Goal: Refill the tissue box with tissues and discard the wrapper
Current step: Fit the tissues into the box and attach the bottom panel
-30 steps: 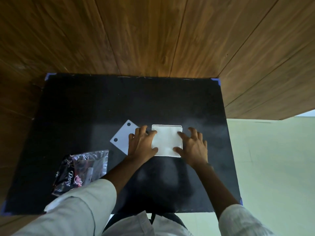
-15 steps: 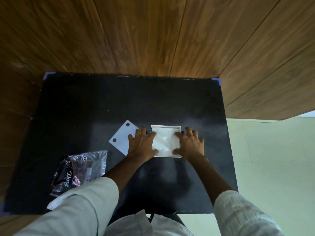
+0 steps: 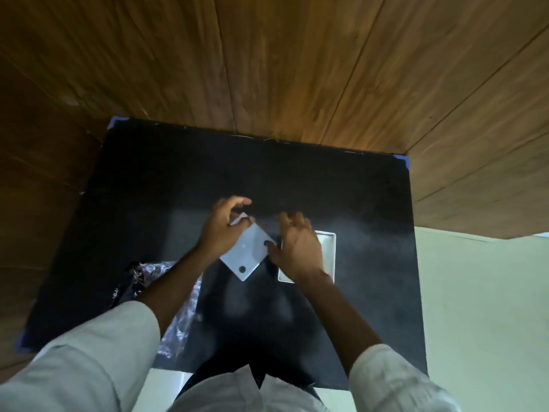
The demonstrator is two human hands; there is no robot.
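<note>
A black-topped table (image 3: 166, 185) set against wood panelling holds an open white tissue box (image 3: 328, 257) and a crumpled plastic wrapper (image 3: 181, 310).

Matt black table (image 3: 148, 179), glossy white lid (image 3: 248, 252), crinkly clear plastic wrapper (image 3: 184, 319), wood-grain wall (image 3: 267, 60)

Lid (image 3: 248, 251) left of tissue box (image 3: 328, 254), wrapper (image 3: 181, 295) nearer left, all on table (image 3: 371, 203).

2 hands (image 3: 225, 233) (image 3: 300, 251), 1 white lid w/ 2 dark dots (image 3: 248, 254), 1 tissue box (image 3: 328, 257), 1 wrapper (image 3: 181, 292), 1 desk (image 3: 166, 191).
</note>
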